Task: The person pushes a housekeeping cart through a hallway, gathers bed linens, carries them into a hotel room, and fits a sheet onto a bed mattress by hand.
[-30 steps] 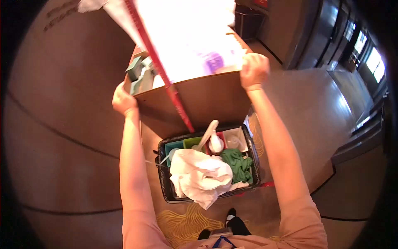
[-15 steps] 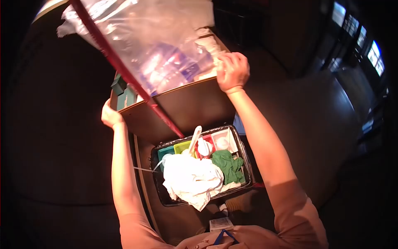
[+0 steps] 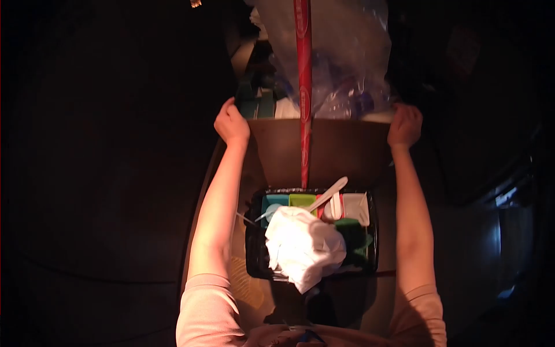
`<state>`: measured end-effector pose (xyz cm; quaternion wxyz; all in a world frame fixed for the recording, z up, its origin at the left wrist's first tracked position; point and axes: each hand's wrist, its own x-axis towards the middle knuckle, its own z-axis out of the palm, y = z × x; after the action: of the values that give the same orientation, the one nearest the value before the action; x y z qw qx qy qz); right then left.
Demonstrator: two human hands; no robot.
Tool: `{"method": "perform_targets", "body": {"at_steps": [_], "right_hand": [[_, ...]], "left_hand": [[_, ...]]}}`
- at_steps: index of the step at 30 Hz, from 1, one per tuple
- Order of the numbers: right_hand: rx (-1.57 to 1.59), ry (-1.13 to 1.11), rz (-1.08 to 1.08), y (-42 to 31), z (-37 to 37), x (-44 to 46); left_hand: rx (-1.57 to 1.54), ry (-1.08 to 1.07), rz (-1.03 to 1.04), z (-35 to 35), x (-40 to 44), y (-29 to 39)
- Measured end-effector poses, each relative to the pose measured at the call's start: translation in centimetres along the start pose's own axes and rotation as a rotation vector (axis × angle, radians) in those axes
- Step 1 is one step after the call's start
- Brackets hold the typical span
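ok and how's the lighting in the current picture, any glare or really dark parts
Head view: the white cloth is brightly lit, the brown cart panel dim; head view: the far left is nearly black; head view: bluish glare shows at lower right.

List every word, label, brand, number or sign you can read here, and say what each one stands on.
No text can be read for certain.
Red pole: white oval markings repeat along it; their lettering is too blurred to read.
Dark green box: a faint pale mark, too small to read.
Purple patch by the clear plastic bag: no lettering can be made out.
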<state>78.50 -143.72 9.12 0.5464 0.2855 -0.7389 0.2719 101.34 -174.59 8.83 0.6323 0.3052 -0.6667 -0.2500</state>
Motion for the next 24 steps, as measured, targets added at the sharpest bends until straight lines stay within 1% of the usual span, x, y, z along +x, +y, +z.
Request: {"method": "perform_targets", "body": {"at_steps": [2,4,5,7,8,10,12,14,16,18,20,21,23,24], "right_hand": [[-0.010,-0.014,-0.008,0.5,0.7,0.5],[0.017,-0.121,0.094,-0.3,-0.4,0.3],[0.019,-0.137,0.106,-0.3,-0.7,0.3],[0.012,-0.166,0.130,-0.6,-1.0,0.4],[0.017,-0.187,0.160,-0.7,-1.0,0.4],[-0.001,-0.202,0.148,-0.3,-0.9,0.0],[-0.034,-0.215,0.144,0.1,-0.5,-0.3],[-0.039,-0.228,0.225,-0.2,-0.5,0.0],[-0.039,-0.199,0.258,-0.7,-0.8,0.0],[-0.027,-0.214,0.235,-0.9,-1.1,0.2],[-0.025,-0.205,0.226,-0.6,-0.7,0.6],[-0.007,-0.203,0.213,-0.6,-1.0,0.2],[-0.009,-0.165,0.165,-0.3,-0.6,0.1],[-0.009,-0.159,0.174,-0.4,-0.9,0.3]], "left_hand": [[0.004,-0.047,-0.110,0.5,0.5,0.4],[0.012,-0.077,-0.147,-0.2,0.5,0.8],[0.012,-0.084,-0.147,-0.5,0.5,0.9],[0.005,-0.158,-0.288,-0.6,0.5,0.8],[0.005,-0.157,-0.294,-0.6,0.5,0.7],[-0.023,-0.073,-0.160,-0.5,0.1,0.7],[-0.028,-0.083,-0.164,-0.3,0.0,0.2],[-0.061,-0.026,-0.100,0.4,0.4,-0.8],[-0.092,-0.043,-0.130,0.2,0.4,-1.1],[-0.113,-0.039,-0.126,0.3,0.3,-1.2],[-0.096,-0.150,-0.279,-0.2,0.3,0.9],[-0.091,-0.153,-0.263,-1.0,-0.1,1.3],[-0.073,-0.173,-0.300,-0.9,0.3,1.1],[-0.073,-0.176,-0.289,-1.1,0.1,1.3]]}}
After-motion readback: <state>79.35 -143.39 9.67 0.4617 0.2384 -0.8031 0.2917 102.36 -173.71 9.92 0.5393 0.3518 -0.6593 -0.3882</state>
